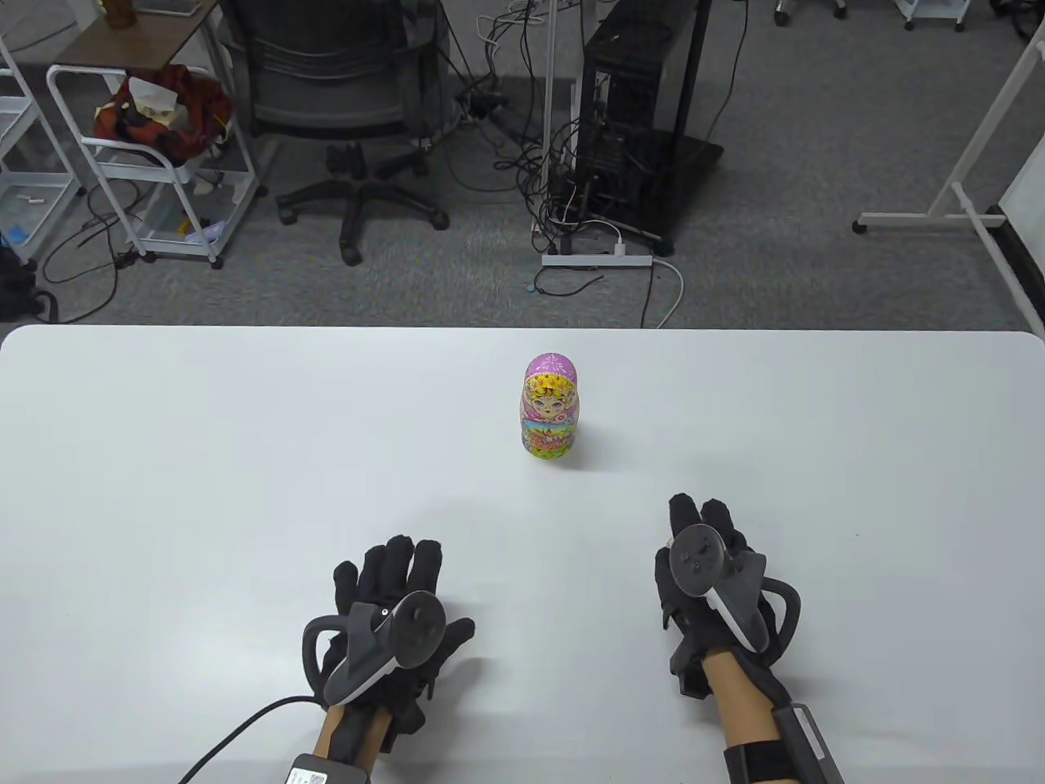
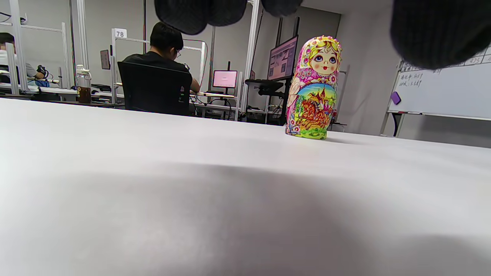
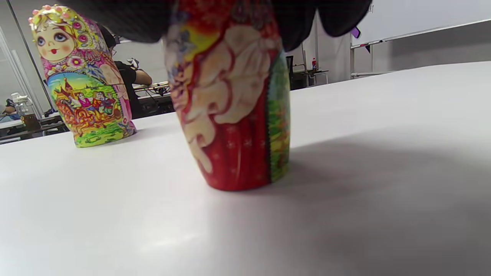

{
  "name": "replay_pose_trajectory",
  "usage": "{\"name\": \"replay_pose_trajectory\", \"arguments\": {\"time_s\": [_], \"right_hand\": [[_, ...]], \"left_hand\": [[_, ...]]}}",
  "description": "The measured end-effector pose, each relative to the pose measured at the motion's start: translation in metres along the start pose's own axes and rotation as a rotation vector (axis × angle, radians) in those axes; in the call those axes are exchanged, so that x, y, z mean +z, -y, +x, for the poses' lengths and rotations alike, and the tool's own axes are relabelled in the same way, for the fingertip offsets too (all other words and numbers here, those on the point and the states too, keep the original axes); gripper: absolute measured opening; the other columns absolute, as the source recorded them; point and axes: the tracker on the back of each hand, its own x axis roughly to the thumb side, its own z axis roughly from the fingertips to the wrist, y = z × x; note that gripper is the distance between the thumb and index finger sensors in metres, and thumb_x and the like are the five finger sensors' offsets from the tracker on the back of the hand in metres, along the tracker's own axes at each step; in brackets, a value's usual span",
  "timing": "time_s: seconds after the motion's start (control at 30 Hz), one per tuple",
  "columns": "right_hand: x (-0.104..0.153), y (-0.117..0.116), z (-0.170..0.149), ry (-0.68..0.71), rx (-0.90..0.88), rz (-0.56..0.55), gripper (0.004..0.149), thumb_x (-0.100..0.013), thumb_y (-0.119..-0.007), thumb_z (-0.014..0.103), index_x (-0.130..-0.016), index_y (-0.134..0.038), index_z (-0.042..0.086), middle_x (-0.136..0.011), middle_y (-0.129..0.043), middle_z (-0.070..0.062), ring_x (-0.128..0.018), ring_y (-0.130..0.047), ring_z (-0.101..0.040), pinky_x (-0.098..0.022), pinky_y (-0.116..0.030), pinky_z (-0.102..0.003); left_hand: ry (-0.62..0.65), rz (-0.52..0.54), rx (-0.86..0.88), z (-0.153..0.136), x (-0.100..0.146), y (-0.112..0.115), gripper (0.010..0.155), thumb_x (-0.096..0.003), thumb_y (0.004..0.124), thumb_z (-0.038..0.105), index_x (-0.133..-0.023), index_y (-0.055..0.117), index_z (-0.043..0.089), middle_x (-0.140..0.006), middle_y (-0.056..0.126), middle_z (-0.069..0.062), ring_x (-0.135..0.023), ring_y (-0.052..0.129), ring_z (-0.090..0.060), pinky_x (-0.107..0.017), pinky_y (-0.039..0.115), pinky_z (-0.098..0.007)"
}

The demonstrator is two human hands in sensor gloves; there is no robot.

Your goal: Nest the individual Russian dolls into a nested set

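A pink and yellow doll (image 1: 549, 406) stands upright and closed at the middle of the white table (image 1: 204, 457). It also shows in the left wrist view (image 2: 314, 88) and the right wrist view (image 3: 82, 76). A red doll (image 3: 234, 107) stands on the table right under my right hand (image 1: 702, 523), whose gloved fingers (image 3: 126, 15) wrap over its top. The table view hides this doll beneath the hand. My left hand (image 1: 400, 567) rests flat on the table, fingers spread, holding nothing, to the near left of the pink doll.
Beyond the table's far edge, on the floor, stand an office chair (image 1: 343, 90), a computer tower (image 1: 637, 106) with cables, and a white cart (image 1: 155, 155). Nothing else stands on the table.
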Motion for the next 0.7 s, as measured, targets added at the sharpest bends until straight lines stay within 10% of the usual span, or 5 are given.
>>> {"name": "replay_pose_trajectory", "arguments": {"time_s": [0.27, 0.5, 0.7], "right_hand": [[0.008, 0.033, 0.080, 0.206, -0.016, -0.196, 0.077, -0.049, -0.067, 0.060, -0.103, -0.015, 0.042, -0.114, -0.005, -0.007, -0.109, -0.016, -0.039, -0.078, -0.028, -0.064], [-0.075, 0.026, 0.174, -0.125, -0.126, 0.172, 0.081, -0.053, -0.058, 0.067, -0.094, 0.010, 0.051, -0.109, 0.015, -0.001, -0.109, 0.003, -0.031, -0.082, -0.017, -0.059], [-0.115, 0.016, 0.204, -0.195, 0.042, 0.081, 0.082, -0.051, -0.054, 0.076, -0.087, 0.019, 0.061, -0.104, 0.030, 0.006, -0.108, 0.015, -0.027, -0.085, -0.011, -0.055]], "left_hand": [[-0.019, -0.024, 0.030, -0.001, -0.003, -0.001, 0.099, -0.0401, 0.070, 0.073, -0.111, 0.021, 0.024, -0.117, 0.023, -0.017, -0.108, 0.036, -0.042, -0.070, 0.025, -0.074], [-0.050, -0.029, 0.008, -0.005, -0.003, -0.003, 0.095, -0.0404, 0.069, 0.073, -0.111, 0.021, 0.032, -0.119, 0.019, -0.014, -0.109, 0.029, -0.043, -0.069, 0.020, -0.074], [-0.087, -0.033, 0.096, -0.013, -0.007, -0.008, 0.095, -0.0414, 0.068, 0.073, -0.112, 0.020, 0.031, -0.119, 0.019, -0.015, -0.109, 0.029, -0.043, -0.069, 0.020, -0.074]]}}
